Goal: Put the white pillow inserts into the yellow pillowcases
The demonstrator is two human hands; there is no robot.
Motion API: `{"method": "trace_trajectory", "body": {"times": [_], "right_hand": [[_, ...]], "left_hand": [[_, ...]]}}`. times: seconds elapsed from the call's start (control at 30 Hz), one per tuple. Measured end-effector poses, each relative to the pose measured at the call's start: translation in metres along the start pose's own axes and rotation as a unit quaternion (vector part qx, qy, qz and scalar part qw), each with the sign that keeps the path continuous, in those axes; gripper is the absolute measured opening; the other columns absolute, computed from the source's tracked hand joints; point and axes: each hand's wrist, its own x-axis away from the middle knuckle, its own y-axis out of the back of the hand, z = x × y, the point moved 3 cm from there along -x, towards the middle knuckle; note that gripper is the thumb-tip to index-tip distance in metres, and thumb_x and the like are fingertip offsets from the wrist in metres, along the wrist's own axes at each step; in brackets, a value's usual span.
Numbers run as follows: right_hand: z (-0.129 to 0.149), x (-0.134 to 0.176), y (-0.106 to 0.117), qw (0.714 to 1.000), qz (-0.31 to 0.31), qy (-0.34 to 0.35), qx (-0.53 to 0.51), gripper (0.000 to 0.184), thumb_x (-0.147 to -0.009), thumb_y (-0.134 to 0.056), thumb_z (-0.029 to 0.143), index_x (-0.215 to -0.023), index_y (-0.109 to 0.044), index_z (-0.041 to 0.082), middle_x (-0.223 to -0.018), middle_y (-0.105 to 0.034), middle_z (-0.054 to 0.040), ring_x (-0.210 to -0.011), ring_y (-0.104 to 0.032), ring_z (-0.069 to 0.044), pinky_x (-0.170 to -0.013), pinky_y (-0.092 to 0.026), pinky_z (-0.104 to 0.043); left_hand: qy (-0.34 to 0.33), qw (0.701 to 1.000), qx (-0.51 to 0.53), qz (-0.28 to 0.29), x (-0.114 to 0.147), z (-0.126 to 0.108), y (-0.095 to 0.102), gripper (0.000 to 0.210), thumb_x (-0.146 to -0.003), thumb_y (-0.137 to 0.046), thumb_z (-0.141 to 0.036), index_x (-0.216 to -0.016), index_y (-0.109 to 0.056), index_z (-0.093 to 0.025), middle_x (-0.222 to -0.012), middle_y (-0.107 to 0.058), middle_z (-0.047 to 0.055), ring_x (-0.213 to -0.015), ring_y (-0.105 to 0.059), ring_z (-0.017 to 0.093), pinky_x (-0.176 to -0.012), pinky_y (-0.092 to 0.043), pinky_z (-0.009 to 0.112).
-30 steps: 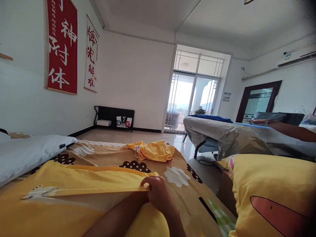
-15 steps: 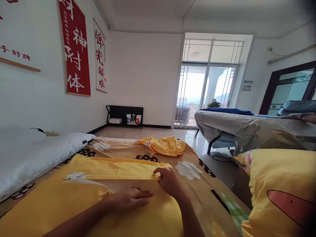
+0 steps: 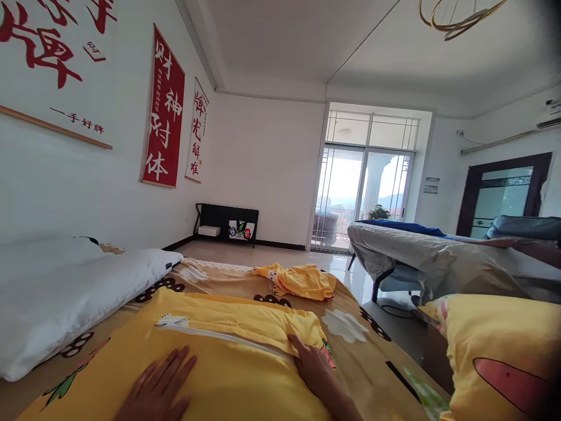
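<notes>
A yellow pillowcase with a cartoon print lies plumped out on the bed in front of me, a white strip showing along its opening. My left hand rests palm down on its near left part, fingers stretched and spread. At the right end of the opening, my right hand has its index finger on the folded-over flap, the other fingers curled at the edge. The thumb is hidden from view.
A crumpled yellow cloth lies farther up the patterned bedsheet. White pillows are at the left, and a stuffed yellow pillow at the right. Beyond stands a plastic-covered table.
My left hand has moved left and now lies flat on the pillowcase. The flap edge sits less taut, with the white strip more exposed. The view has tilted up.
</notes>
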Motion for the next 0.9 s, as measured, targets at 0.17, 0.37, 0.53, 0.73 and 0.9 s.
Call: {"method": "trace_trajectory", "body": {"times": [0.17, 0.37, 0.53, 0.73, 0.9], "right_hand": [[-0.001, 0.017, 0.011, 0.999, 0.023, -0.024, -0.040, 0.058, -0.080, -0.037, 0.018, -0.136, -0.052, 0.022, -0.130, -0.061, -0.0068, -0.116, -0.057, -0.023, -0.100, -0.036, -0.035], [-0.001, 0.014, 0.006, 0.998, 0.009, -0.025, -0.057, 0.058, -0.081, -0.038, 0.019, -0.137, -0.051, 0.021, -0.127, -0.063, -0.0072, -0.116, -0.058, -0.022, -0.098, -0.038, -0.033], [-0.001, 0.015, 0.003, 0.999, -0.001, -0.020, -0.050, 0.057, -0.082, -0.037, 0.020, -0.137, -0.051, 0.018, -0.131, -0.059, -0.0086, -0.117, -0.057, -0.022, -0.099, -0.038, -0.034], [0.006, 0.018, 0.010, 0.999, 0.000, -0.036, -0.032, 0.055, -0.084, -0.037, 0.019, -0.136, -0.052, 0.017, -0.129, -0.061, -0.0088, -0.115, -0.059, -0.023, -0.098, -0.039, -0.034], [0.009, 0.021, 0.013, 0.998, -0.002, -0.029, -0.053, 0.054, -0.084, -0.038, 0.018, -0.136, -0.052, 0.018, -0.132, -0.059, -0.0075, -0.118, -0.057, -0.020, -0.099, -0.039, -0.030]], "left_hand": [[-0.008, 0.999, -0.006, -0.043, 0.003, -0.008, 0.001, 0.071, -0.090, -0.049, -0.049, -0.151, -0.017, -0.031, -0.138, -0.054, -0.004, -0.119, -0.057, 0.013, -0.090, -0.047, 0.022], [0.001, 0.999, -0.008, -0.036, 0.014, -0.004, 0.001, 0.069, -0.091, -0.048, -0.046, -0.151, -0.018, -0.030, -0.141, -0.051, -0.003, -0.123, -0.054, 0.014, -0.094, -0.045, 0.023], [-0.005, 0.999, -0.018, -0.045, 0.015, -0.005, 0.004, 0.067, -0.091, -0.048, -0.043, -0.151, -0.021, -0.029, -0.141, -0.051, -0.002, -0.124, -0.053, 0.014, -0.094, -0.045, 0.023], [-0.011, 0.997, -0.026, -0.065, 0.017, -0.007, 0.004, 0.066, -0.091, -0.046, -0.040, -0.151, -0.023, -0.027, -0.140, -0.053, -0.002, -0.123, -0.053, 0.014, -0.094, -0.044, 0.024], [-0.012, 0.996, -0.034, -0.080, 0.019, -0.007, 0.001, 0.065, -0.091, -0.043, -0.038, -0.151, -0.021, -0.027, -0.138, -0.054, -0.002, -0.122, -0.053, 0.014, -0.094, -0.042, 0.025]]}}
